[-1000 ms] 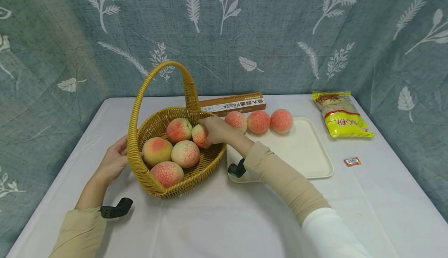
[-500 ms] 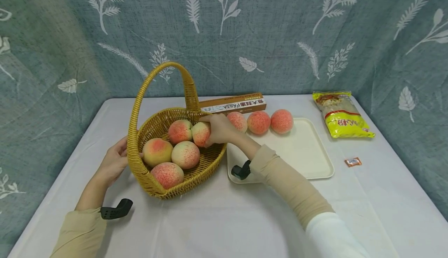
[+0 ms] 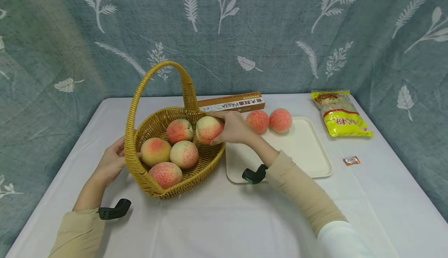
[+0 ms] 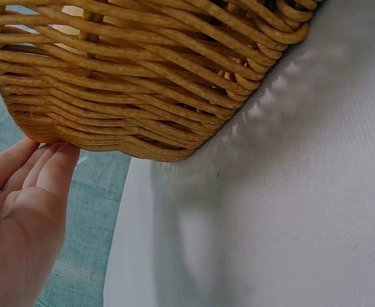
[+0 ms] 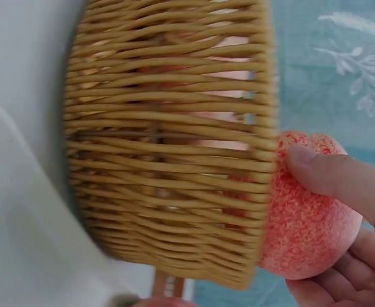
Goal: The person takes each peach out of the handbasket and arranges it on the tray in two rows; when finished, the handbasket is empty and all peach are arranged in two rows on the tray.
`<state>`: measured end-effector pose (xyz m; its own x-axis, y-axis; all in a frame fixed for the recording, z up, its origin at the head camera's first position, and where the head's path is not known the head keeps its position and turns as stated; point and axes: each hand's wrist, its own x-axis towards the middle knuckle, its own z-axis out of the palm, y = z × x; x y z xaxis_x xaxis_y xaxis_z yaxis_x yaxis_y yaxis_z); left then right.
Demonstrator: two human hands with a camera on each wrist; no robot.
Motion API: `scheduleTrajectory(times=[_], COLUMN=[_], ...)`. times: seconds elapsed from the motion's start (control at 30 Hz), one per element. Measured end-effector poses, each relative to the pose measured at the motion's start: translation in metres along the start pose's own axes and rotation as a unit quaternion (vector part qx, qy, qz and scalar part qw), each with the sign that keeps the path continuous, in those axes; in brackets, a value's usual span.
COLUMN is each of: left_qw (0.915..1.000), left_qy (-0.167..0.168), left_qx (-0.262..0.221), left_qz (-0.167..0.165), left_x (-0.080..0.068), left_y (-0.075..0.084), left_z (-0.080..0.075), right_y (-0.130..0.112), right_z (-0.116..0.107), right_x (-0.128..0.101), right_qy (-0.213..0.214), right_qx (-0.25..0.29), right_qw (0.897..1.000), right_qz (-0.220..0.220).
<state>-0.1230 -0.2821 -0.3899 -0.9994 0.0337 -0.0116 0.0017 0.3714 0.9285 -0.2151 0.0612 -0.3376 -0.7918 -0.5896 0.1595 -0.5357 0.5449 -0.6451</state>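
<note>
The right hand (image 3: 235,128) has lifted the peach (image 3: 208,128) to the basket (image 3: 159,180) rim, fingers curled around it; the left hand (image 3: 111,162) rests spread on the basket.

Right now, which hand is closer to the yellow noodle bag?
Right. The right hand grips a peach above the basket rim, nearer the noodle bag; the left hand rests against the basket's far side.

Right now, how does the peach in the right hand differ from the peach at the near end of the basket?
The held peach is gripped by the right hand above the basket rim; the near peach lies untouched on the basket floor. The held peach shows pale patches; the near peach is more evenly speckled red. Both are round and similar in size.
</note>
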Motion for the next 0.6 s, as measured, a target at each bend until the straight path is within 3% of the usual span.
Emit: scheduleTrajectory(times=[0.3, 0.6], left_qw=[1.0000, 0.9999], left_qy=[-0.001, 0.001], left_qx=[-0.003, -0.016], left_qz=[0.002, 0.004], left_x=[0.001, 0.002], left_y=[-0.003, -0.004], left_z=[-0.001, -0.001], right_y=[-0.002, 0.028], right_z=[-0.022, -0.044], right_x=[-0.021, -0.054], right_qy=[0.034, 0.077], right_qx=[0.126, 0.156], right_qw=[0.991, 0.984], right_qz=[-0.004, 0.033])
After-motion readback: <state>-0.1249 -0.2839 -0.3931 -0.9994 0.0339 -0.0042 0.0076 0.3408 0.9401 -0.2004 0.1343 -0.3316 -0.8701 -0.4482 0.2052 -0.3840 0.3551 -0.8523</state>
